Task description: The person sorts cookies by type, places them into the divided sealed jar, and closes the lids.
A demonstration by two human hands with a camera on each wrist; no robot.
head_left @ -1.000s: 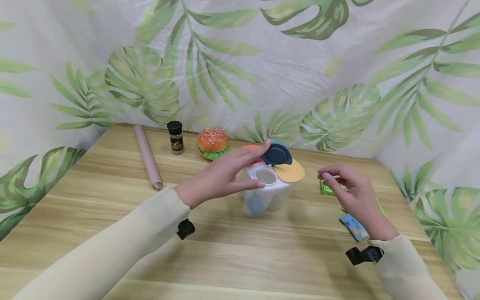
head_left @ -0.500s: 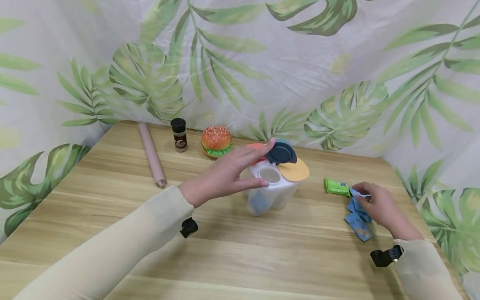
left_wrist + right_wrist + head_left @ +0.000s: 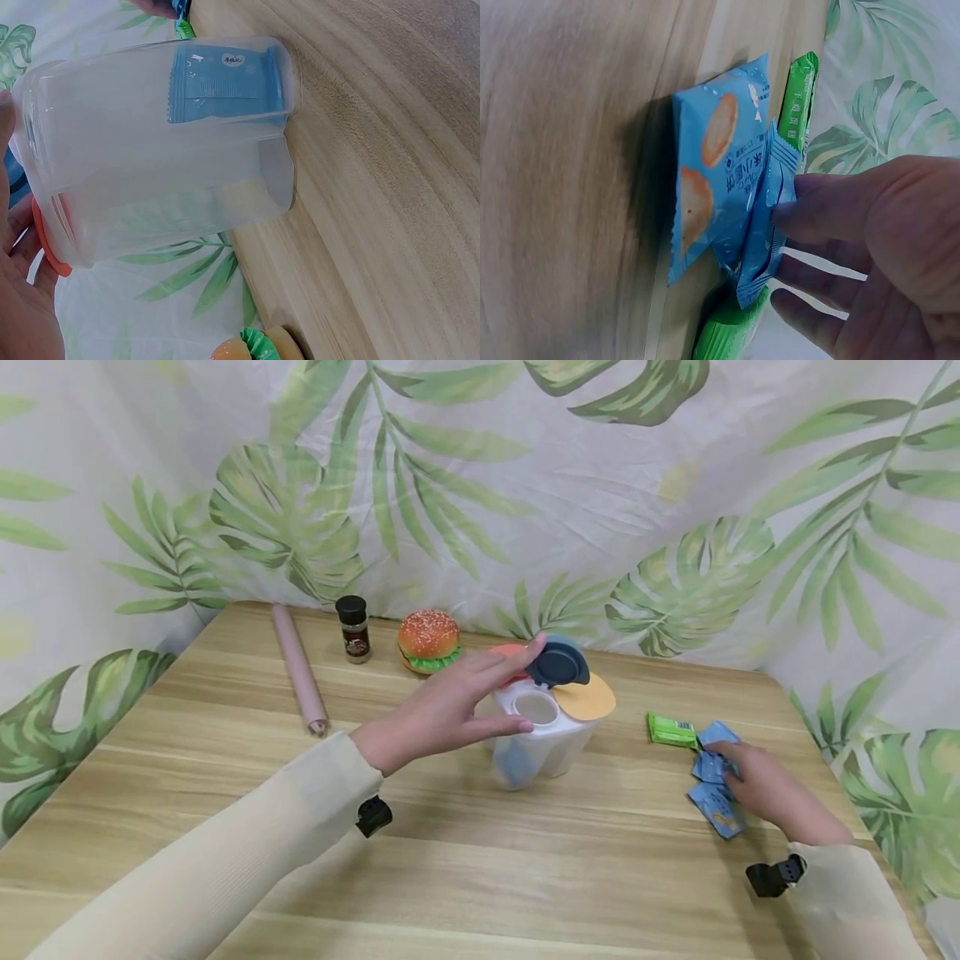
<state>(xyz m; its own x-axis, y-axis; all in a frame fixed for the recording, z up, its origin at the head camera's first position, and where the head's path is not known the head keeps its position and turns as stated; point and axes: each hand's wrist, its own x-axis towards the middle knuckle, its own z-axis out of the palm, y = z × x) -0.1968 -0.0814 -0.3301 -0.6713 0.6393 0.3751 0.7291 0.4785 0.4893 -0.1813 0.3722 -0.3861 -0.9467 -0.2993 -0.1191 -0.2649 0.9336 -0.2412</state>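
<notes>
A translucent storage container (image 3: 566, 747) stands mid-table with its dark blue flap lid (image 3: 561, 662) raised over a round opening. My left hand (image 3: 450, 714) spans its top, fingers extended against the raised lid and thumb at the front rim. Through the wall, the left wrist view shows a blue packet (image 3: 225, 82) inside. On the right, my right hand (image 3: 772, 789) reaches over several blue snack packets (image 3: 716, 810). Its thumb and fingers pinch one blue packet (image 3: 761, 232), beside another blue packet (image 3: 720, 150) printed with round biscuits.
Green packets (image 3: 671, 731) lie next to the blue ones. Behind the container's left side sits a toy hamburger (image 3: 430, 639). Farther left are a black-capped spice jar (image 3: 353, 628) and a pink roll (image 3: 298, 668). A leaf-print cloth (image 3: 465, 485) hangs along the table's back edge.
My right hand has gone right and down from above the green packet to the blue packets, then shifted slightly toward me among them. My left hand stays on the container.
</notes>
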